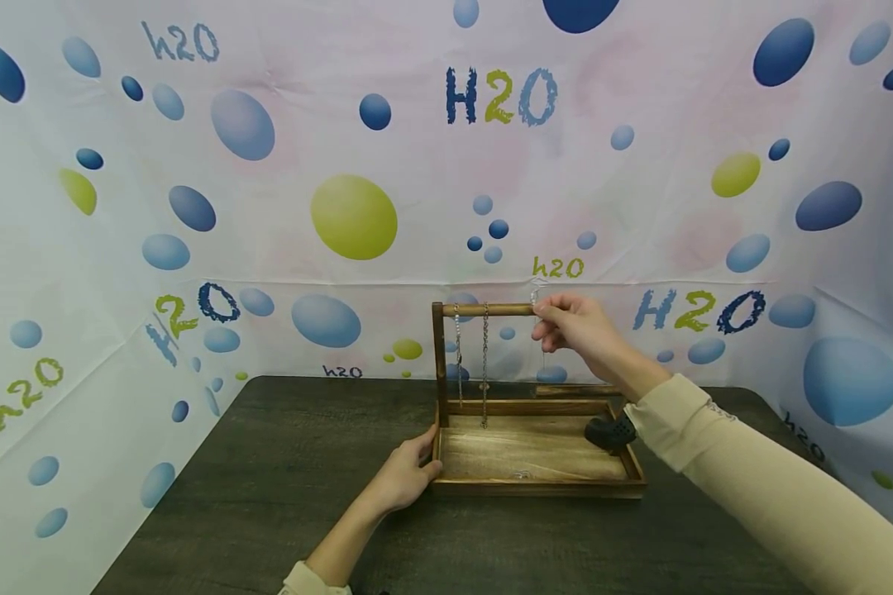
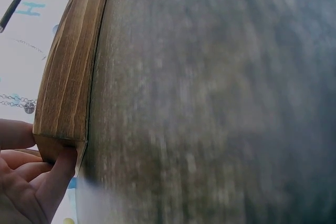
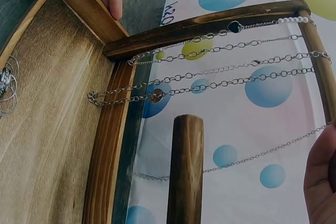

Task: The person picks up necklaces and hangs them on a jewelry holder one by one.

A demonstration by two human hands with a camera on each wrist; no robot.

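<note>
A wooden jewellery stand has a shallow tray [image 1: 528,489], a left post [image 1: 439,355] and a top bar [image 1: 499,310]. My left hand [image 1: 405,475] grips the tray's left side, thumb and fingers at its corner in the left wrist view. At the bar's right end, my right hand [image 1: 576,326] pinches a thin chain necklace [image 3: 252,157], which hangs below the fingers. Two more necklaces hang from the bar: a chain with pearls [image 3: 294,20] and a dark heart pendant, and a thicker chain [image 3: 226,83] with a round pendant.
A lower wooden bar [image 1: 576,390] with a free end shows behind the tray. Several silver rings [image 3: 6,85] lie in the tray. A black object with holes [image 1: 608,431] overlaps the tray's right end by my sleeve. The dark table [image 1: 305,430] meets a printed backdrop.
</note>
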